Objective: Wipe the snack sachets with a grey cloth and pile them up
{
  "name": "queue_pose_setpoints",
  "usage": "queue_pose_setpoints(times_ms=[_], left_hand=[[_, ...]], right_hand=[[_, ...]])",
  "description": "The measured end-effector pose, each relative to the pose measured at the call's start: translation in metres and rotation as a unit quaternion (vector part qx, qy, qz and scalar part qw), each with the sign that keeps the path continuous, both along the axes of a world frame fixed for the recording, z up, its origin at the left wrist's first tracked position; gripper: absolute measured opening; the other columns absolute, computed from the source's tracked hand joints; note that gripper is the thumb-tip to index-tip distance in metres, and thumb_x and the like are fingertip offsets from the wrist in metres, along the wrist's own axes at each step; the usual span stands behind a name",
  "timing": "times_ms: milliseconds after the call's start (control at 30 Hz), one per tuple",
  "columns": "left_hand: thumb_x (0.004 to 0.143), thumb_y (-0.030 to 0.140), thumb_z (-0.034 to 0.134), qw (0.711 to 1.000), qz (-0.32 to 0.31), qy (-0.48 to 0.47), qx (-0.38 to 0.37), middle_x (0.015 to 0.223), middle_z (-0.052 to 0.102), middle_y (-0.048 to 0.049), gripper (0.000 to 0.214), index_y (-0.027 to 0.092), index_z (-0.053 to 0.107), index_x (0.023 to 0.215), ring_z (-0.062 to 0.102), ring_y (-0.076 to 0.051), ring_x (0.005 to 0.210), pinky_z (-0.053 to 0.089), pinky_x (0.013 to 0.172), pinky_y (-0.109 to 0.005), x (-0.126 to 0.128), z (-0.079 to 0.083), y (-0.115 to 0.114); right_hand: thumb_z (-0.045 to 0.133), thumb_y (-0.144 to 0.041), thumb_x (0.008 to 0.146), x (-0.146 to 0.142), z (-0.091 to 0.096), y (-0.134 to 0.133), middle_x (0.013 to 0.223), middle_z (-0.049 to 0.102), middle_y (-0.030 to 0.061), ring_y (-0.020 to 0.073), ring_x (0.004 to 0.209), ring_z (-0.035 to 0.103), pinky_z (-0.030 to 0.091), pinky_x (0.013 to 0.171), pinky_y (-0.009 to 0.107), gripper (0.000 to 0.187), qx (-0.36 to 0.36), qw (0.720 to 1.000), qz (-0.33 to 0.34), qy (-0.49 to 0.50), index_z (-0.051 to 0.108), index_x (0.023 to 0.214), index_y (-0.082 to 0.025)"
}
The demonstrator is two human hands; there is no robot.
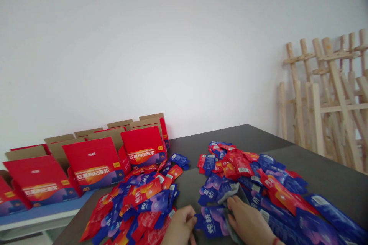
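My left hand [181,226] is closed, with thumb and forefinger pinching the left end of a blue sachet [212,222] that has white characters on it. My right hand [249,220], its fingers curled, grips a crumpled grey cloth [230,194] that lies against the sachet's right side. Some of the cloth is hidden beneath that hand. Just left of my left hand spreads a heap of red and blue sachets [143,195]. Beyond the cloth lies another mixed pile of sachets [230,160].
Open red cartons [94,160] stand in rows at the left, on a blue-topped surface [57,210]. Long blue packs [335,210] lie on the dark table [195,147] at the right. Wooden easels [330,95] lean by the white wall.
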State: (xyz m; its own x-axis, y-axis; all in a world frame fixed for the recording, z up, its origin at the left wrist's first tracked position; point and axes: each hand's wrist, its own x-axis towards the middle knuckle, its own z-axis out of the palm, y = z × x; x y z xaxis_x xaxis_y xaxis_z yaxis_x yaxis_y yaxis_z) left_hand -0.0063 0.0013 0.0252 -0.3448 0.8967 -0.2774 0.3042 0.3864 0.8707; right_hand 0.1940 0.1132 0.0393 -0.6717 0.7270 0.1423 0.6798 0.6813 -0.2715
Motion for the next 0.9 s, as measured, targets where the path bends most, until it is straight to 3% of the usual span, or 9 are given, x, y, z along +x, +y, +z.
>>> queue_pose_setpoints(times_ms=[133, 233, 400, 533, 600, 700, 800, 900], left_hand=[[0.084, 0.026, 0.049, 0.973, -0.009, 0.135, 0.185, 0.08, 0.061, -0.001, 0.018, 0.019, 0.066, 0.082, 0.058, -0.012, 0.064, 0.043, 0.061, -0.024, -0.011, 0.027, -0.008], [0.075, 0.01, 0.052, 0.953, -0.057, 0.184, 0.233, 0.09, 0.058, -0.0024, 0.023, 0.02, 0.072, 0.077, 0.059, -0.014, 0.083, 0.042, 0.075, -0.024, -0.015, 0.033, -0.012], [0.067, -0.002, 0.048, 0.955, -0.165, 0.176, 0.174, 0.084, 0.056, -0.0005, 0.03, 0.019, 0.067, 0.059, 0.057, -0.011, 0.08, 0.039, 0.07, -0.019, -0.006, 0.024, -0.012], [0.065, -0.003, 0.048, 0.958, -0.117, 0.232, 0.12, 0.087, 0.055, 0.0014, 0.031, 0.02, 0.061, 0.082, 0.053, -0.011, 0.078, 0.036, 0.069, -0.021, 0.004, 0.027, -0.013], [0.063, 0.005, 0.06, 0.962, -0.08, 0.253, 0.071, 0.091, 0.055, 0.002, 0.032, 0.021, 0.056, 0.09, 0.05, -0.013, 0.077, 0.035, 0.068, -0.023, 0.006, 0.03, -0.014], [0.056, 0.015, 0.073, 0.967, -0.088, 0.239, 0.016, 0.093, 0.055, 0.0027, 0.038, 0.022, 0.054, 0.088, 0.05, -0.015, 0.082, 0.033, 0.071, -0.024, 0.005, 0.032, -0.017], [0.056, 0.012, 0.073, 0.971, -0.1, 0.219, -0.008, 0.093, 0.055, 0.0033, 0.04, 0.023, 0.053, 0.088, 0.05, -0.015, 0.084, 0.032, 0.073, -0.025, 0.003, 0.034, -0.021], [0.055, 0.008, 0.072, 0.974, -0.1, 0.2, -0.029, 0.091, 0.054, 0.0036, 0.041, 0.023, 0.054, 0.088, 0.05, -0.016, 0.085, 0.033, 0.073, -0.024, 0.004, 0.041, -0.022]], right_hand=[[0.046, -0.011, 0.086, 0.027, 0.013, 0.026, 0.088, 0.067, 0.0035, 0.0196, 0.08, 0.067, 0.041, 0.067, 0.029, 0.014, -0.026, 0.998, -0.038, 0.033, 0.054, 0.086, -0.022], [0.045, -0.016, 0.089, 0.03, 0.025, 0.032, 0.085, 0.067, 0.0022, 0.0195, 0.078, 0.066, 0.04, 0.065, 0.029, 0.01, -0.034, 0.996, -0.05, 0.069, 0.051, 0.086, -0.024], [0.05, -0.013, 0.083, 0.004, 0.021, -0.001, 0.09, 0.066, 0.0013, 0.0182, 0.081, 0.066, 0.042, 0.07, 0.029, 0.012, -0.051, 0.995, 0.01, 0.08, 0.051, 0.09, -0.024], [0.057, -0.009, 0.072, -0.019, 0.0, -0.031, 0.105, 0.063, 0.0056, 0.0213, 0.093, 0.065, 0.046, 0.072, 0.029, 0.023, -0.027, 0.996, 0.079, 0.016, 0.057, 0.091, -0.022], [0.055, -0.007, 0.072, -0.022, -0.009, -0.032, 0.111, 0.062, 0.0077, 0.0227, 0.097, 0.064, 0.047, 0.072, 0.029, 0.027, 0.001, 0.996, 0.088, 0.007, 0.059, 0.094, -0.022], [0.052, -0.007, 0.075, -0.014, -0.015, -0.019, 0.107, 0.062, 0.0073, 0.0219, 0.095, 0.064, 0.048, 0.073, 0.029, 0.028, 0.014, 0.998, 0.054, 0.004, 0.06, 0.097, -0.022], [0.052, -0.006, 0.077, -0.006, -0.012, -0.006, 0.105, 0.063, 0.0073, 0.022, 0.093, 0.065, 0.049, 0.073, 0.029, 0.03, 0.017, 0.999, 0.02, -0.029, 0.062, 0.101, -0.022], [0.049, -0.004, 0.078, -0.011, -0.002, -0.01, 0.109, 0.063, 0.0102, 0.0244, 0.096, 0.065, 0.05, 0.076, 0.032, 0.034, 0.032, 0.998, 0.028, -0.051, 0.065, 0.104, -0.02]])
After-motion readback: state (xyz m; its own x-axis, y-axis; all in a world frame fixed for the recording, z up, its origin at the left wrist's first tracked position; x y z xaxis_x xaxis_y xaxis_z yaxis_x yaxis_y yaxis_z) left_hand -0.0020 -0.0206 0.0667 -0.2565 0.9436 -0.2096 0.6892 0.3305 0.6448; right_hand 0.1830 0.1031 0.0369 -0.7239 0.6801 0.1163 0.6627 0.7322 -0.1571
